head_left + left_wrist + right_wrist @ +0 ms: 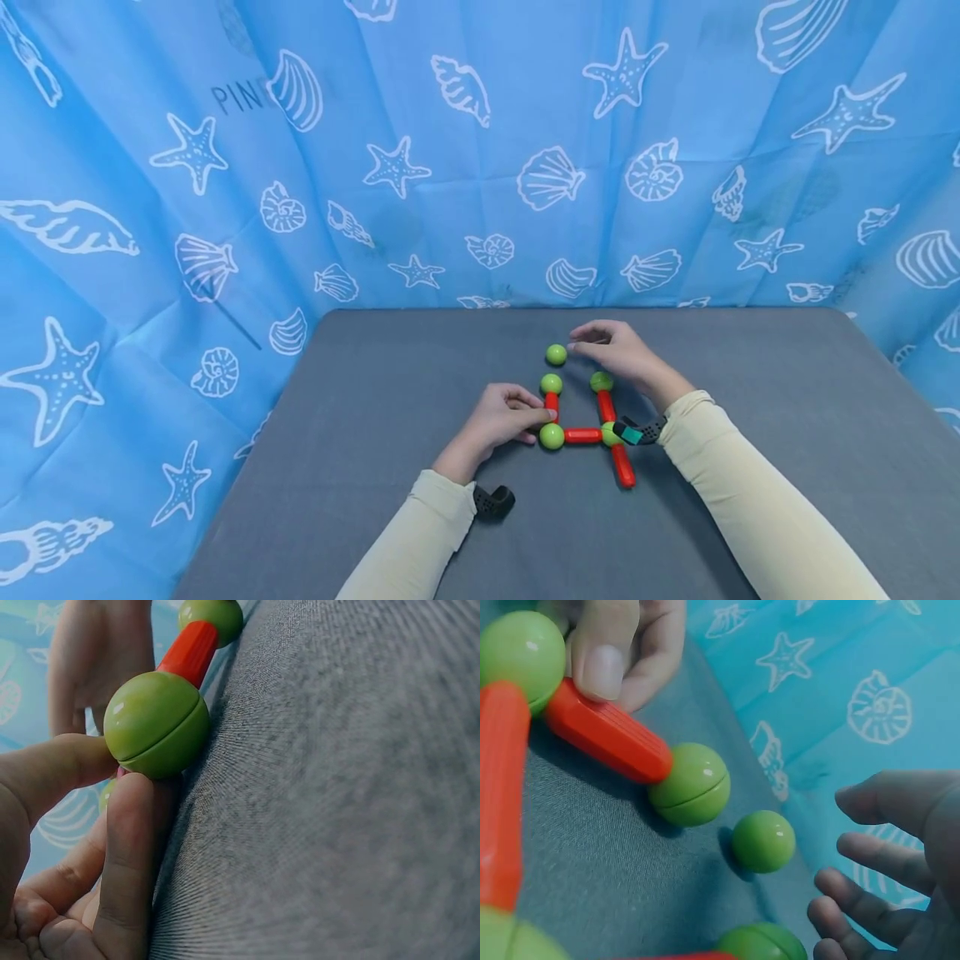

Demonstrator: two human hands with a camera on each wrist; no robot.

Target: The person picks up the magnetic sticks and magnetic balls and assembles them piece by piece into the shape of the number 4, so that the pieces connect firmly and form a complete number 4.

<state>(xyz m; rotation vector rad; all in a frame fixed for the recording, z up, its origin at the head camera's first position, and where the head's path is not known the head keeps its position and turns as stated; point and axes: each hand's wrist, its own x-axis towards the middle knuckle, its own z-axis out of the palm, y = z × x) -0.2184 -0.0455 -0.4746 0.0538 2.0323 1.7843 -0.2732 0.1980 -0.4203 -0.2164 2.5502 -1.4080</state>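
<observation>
Red rods and green balls form an open-topped frame on the table. My left hand (504,415) pinches its left red rod (611,735), thumb on top, beside the corner green ball (156,724). A green ball (551,384) caps that rod's far end. Just beyond it, a loose green ball (763,841) lies apart from the frame. To that ball's right, my right hand (618,350) hovers with fingers loosely bent, holding nothing. Below this hand, another green ball (602,382) tops the right red rod (607,406).
A crosswise red rod (582,435) joins the two near corners. From the right corner, one more red rod (623,467) points toward me. The grey tabletop (375,467) ends at a blue curtain (480,150) with white shell prints.
</observation>
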